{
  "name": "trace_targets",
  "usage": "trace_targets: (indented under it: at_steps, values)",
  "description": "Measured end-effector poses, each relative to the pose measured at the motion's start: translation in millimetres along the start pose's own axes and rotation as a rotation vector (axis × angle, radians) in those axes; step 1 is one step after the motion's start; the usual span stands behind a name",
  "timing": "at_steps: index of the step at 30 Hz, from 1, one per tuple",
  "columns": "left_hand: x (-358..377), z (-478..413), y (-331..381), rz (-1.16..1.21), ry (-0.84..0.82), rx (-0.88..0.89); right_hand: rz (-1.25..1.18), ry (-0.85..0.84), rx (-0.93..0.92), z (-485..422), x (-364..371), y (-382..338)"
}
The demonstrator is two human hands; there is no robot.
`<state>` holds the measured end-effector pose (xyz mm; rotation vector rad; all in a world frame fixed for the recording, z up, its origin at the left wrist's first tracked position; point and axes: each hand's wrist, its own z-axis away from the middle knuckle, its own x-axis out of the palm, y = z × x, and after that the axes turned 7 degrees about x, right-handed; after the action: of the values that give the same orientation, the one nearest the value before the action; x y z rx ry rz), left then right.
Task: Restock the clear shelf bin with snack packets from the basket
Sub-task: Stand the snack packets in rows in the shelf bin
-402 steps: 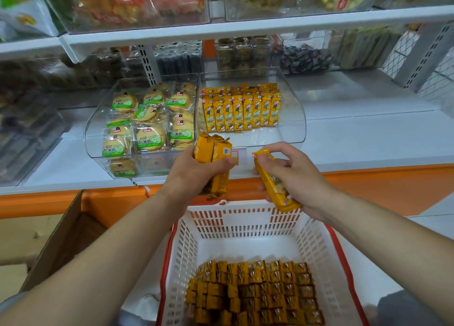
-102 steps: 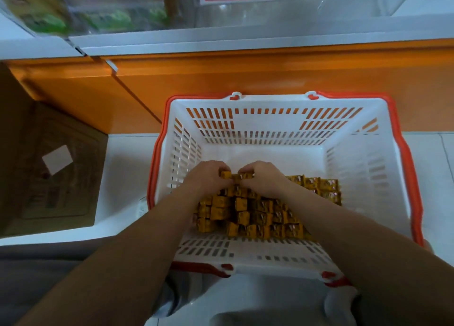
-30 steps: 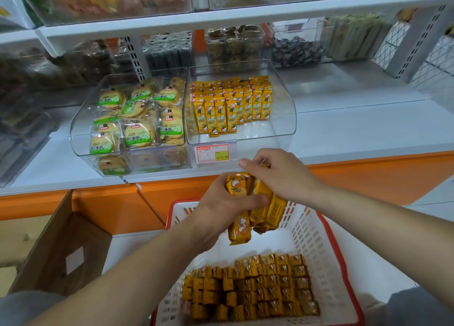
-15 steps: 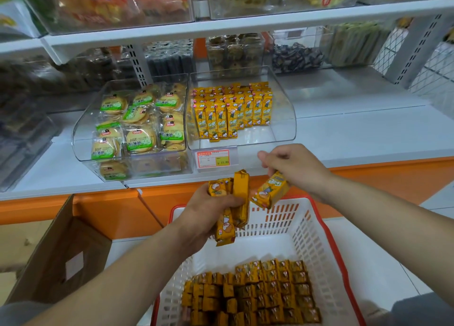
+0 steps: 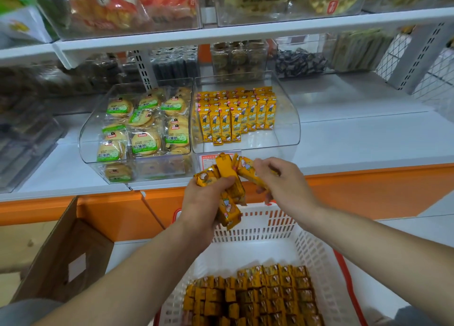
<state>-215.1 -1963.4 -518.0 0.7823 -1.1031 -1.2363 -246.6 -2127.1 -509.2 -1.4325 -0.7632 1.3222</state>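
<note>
The left hand (image 5: 204,203) grips a bundle of yellow snack packets (image 5: 227,190), fingers curled round them; the packets fan out above and below the fist, and I cannot tell how many there are. The right hand (image 5: 285,185) pinches 1 single packet (image 5: 247,169) by its end, holding it tilted just beside the top of the bundle. Both hands hover above the far rim of the white basket (image 5: 258,225), in front of the shelf (image 5: 356,141) edge. In the basket bottom, more packets (image 5: 258,296) stand packed in tight rows. The clear shelf bin (image 5: 288,119) sits on the shelf behind the hands, with upright rows of stocked packets (image 5: 235,115) filling its back and left part, while its front right floor is bare. A price label (image 5: 208,160) hangs at its front. Touching it on the left is a second clear bin (image 5: 86,139) of round biscuit packs (image 5: 142,139). An open cardboard box (image 5: 61,252) stands to the left of the basket.
</note>
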Motion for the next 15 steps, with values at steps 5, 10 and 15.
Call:
trace_targets:
  at_steps: [5,10,15]
  values:
    - [-4,-5,10,-0.038,-0.018,0.066,0.002,-0.112,0.008,-1,2,-3]
    - [-7,-9,29,-0.14,-0.08,0.169,-0.101,-0.178,0.063,-10,-12,-17]
    - [-19,-20,62,-0.274,-0.137,0.311,-0.103,-0.091,-0.063,-34,-30,-38]
